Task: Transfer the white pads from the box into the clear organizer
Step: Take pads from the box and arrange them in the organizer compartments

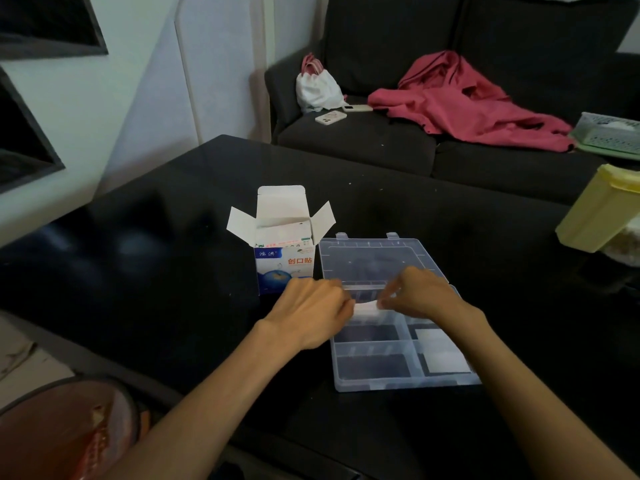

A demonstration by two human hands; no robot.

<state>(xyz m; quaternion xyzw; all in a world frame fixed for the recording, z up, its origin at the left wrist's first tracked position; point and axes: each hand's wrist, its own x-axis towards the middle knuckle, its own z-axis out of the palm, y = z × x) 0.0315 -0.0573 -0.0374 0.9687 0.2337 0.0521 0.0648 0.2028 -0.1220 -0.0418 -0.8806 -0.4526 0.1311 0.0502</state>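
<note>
The left hand [311,311] and the right hand [420,296] pinch the two ends of one white pad [365,310] between them, just above a far compartment of the clear organizer [374,384] on the desk [173,271]; nearer than the right hand, two compartments already hold white pads [445,362], so I judge the task partly done. Beyond the left hand the box [284,261] stands open with more pads [285,233] in it, though how many I cannot tell; the fingertips are blurred, and the compartment under the hands is hidden.
</note>
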